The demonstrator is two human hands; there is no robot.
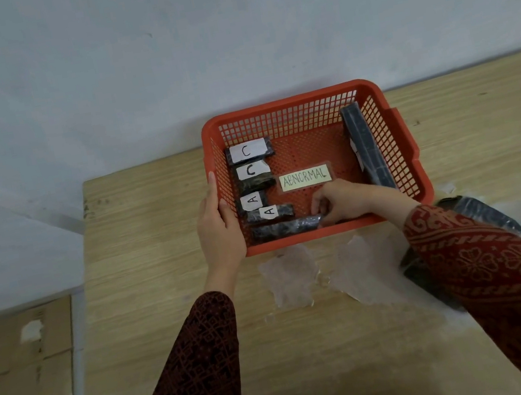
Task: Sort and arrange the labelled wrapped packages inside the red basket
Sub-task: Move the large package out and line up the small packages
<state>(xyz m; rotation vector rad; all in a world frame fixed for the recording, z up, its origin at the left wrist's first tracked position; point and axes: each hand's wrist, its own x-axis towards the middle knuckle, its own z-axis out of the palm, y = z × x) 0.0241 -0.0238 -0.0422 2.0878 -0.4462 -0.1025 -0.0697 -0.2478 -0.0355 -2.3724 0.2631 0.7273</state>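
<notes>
A: What lies on the table (pixel 163 284)?

B: A red basket (pixel 287 102) ahead of both hands. Clear plastic scraps (pixel 292 278) lie between the forearms, and a dark wrapped package (pixel 484 213) sits just right of the right wrist.

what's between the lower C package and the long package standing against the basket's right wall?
Head view: the ABNORMAL label lies flat on the basket floor between the lower C package and the long package; the rest is bare red mesh.
</notes>
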